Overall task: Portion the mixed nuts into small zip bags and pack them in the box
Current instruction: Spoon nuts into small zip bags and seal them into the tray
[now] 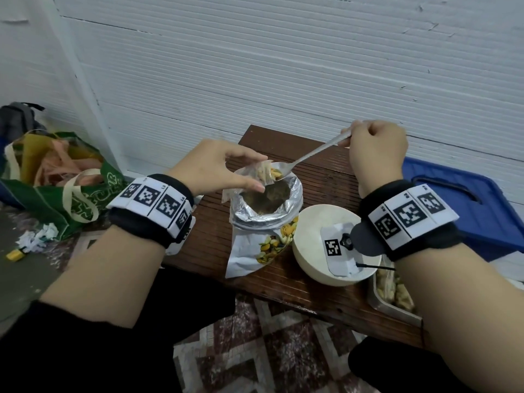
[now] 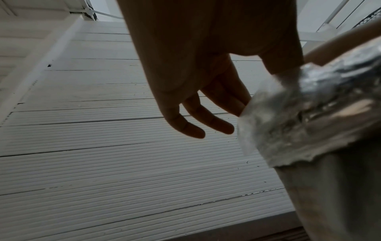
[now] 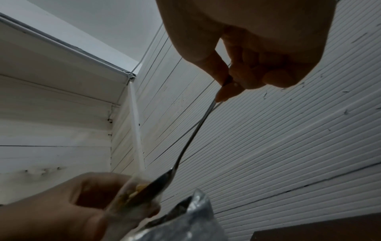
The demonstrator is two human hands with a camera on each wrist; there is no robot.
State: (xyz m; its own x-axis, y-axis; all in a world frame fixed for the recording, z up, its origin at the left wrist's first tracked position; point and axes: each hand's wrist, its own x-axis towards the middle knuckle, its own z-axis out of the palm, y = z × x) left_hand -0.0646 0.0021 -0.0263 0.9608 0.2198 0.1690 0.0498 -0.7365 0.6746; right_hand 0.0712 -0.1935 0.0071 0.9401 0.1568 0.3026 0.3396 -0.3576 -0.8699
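A white ribbed wall (image 1: 283,66) backs a dark slatted wooden table (image 1: 326,177). To the right of the table sits a blue box (image 1: 465,205) with its lid on. On the floor at left lies a green bag (image 1: 71,194), stuffed with cloth. Mid-table stands the foil nut bag (image 1: 263,219), upright and open, its silver rim rolled outward. Just right of it, touching or nearly so, is a white bowl (image 1: 312,245), and at the table's right edge a metal tray (image 1: 394,296) holding nuts, partly hidden by the right forearm. The left hand (image 1: 215,165) hovers above the foil bag's mouth, thumb and forefinger pinching the rim of a small clear zip bag (image 1: 261,174) to keep it open; the remaining fingers (image 2: 193,130) hang loose and extended. The right hand (image 1: 374,154), raised above and to the right of the foil bag, is curled round the handle end of a metal spoon (image 1: 309,157). The spoon slopes down leftward, and its bowl, loaded with yellowish nuts (image 1: 276,173), rests at the zip bag's opening directly over the foil bag.
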